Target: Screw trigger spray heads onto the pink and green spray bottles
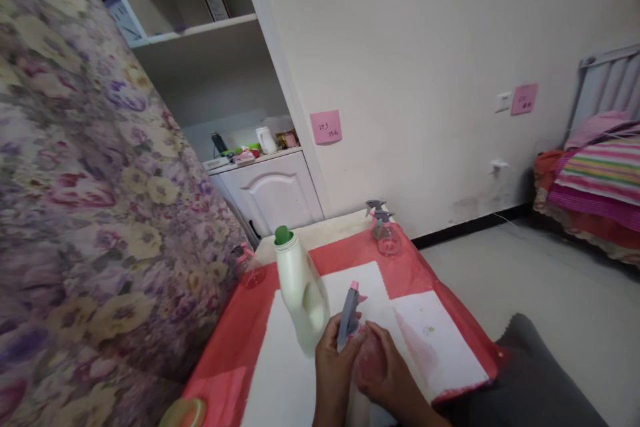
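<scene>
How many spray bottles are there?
4: one bottle in the left hand and right hand; one at the table's far left; at far right, one with another partly hidden behind.

The left hand [331,348] and the right hand [387,368] are bare, and slender, tapering fingers [379,335] are seen; finer surface detail is lost to blur. The left forearm [331,408] and the right forearm [416,404] are likewise uncovered as far as they are shown. Dark grey cloth [530,380] is seen at lower right, plain and matte, with a rounded upper end; whether it is worn as legwear cannot be determined.
</scene>
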Action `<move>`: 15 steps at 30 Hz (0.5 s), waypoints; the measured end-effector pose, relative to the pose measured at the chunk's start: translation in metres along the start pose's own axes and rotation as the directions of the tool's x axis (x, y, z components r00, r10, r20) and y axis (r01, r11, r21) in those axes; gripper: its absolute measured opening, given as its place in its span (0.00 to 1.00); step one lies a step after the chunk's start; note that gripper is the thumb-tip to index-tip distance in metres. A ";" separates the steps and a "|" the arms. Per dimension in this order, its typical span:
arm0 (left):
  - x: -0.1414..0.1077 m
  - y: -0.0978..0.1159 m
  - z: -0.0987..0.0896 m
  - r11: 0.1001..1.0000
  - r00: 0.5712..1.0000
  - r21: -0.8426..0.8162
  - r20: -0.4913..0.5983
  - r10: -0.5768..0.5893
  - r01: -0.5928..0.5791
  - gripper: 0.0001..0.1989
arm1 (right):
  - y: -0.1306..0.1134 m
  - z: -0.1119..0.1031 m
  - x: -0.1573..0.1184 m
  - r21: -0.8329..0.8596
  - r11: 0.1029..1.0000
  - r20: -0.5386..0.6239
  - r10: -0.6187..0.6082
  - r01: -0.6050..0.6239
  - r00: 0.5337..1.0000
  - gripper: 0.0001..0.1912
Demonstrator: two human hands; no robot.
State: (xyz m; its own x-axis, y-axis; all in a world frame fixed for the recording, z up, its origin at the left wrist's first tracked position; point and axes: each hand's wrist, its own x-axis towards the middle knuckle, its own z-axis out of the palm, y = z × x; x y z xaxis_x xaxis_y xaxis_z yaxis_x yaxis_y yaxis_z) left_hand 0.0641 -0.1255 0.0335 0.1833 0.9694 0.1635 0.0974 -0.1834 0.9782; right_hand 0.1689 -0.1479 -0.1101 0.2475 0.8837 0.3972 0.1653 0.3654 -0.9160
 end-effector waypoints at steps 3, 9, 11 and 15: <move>0.000 0.002 0.001 0.999 1.000 0.030 0.002 0.019 -0.019 0.13 | -0.003 -0.001 0.000 0.002 1.000 -0.003 0.004 -0.004 1.000 0.43; 0.002 -0.003 -0.004 0.999 1.000 0.040 0.005 -0.013 0.013 0.16 | -0.003 0.000 0.000 0.004 1.000 -0.010 -0.008 0.008 1.000 0.44; 0.001 -0.003 -0.006 0.999 1.000 0.031 0.004 -0.028 0.028 0.18 | -0.002 0.001 0.000 -0.009 1.000 -0.017 -0.006 0.006 1.000 0.44; -0.003 0.005 -0.010 0.999 1.000 0.054 0.018 -0.002 0.001 0.19 | -0.004 0.000 -0.001 -0.019 1.000 -0.021 -0.006 0.005 1.000 0.44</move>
State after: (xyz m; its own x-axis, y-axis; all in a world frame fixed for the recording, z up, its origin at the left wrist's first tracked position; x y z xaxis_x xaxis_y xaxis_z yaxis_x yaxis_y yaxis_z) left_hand 0.0544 -0.1276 0.0392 0.2003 0.9668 0.1589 0.1499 -0.1905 0.9702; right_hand 0.1676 -0.1504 -0.1074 0.2665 0.8753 0.4035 0.1843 0.3647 -0.9127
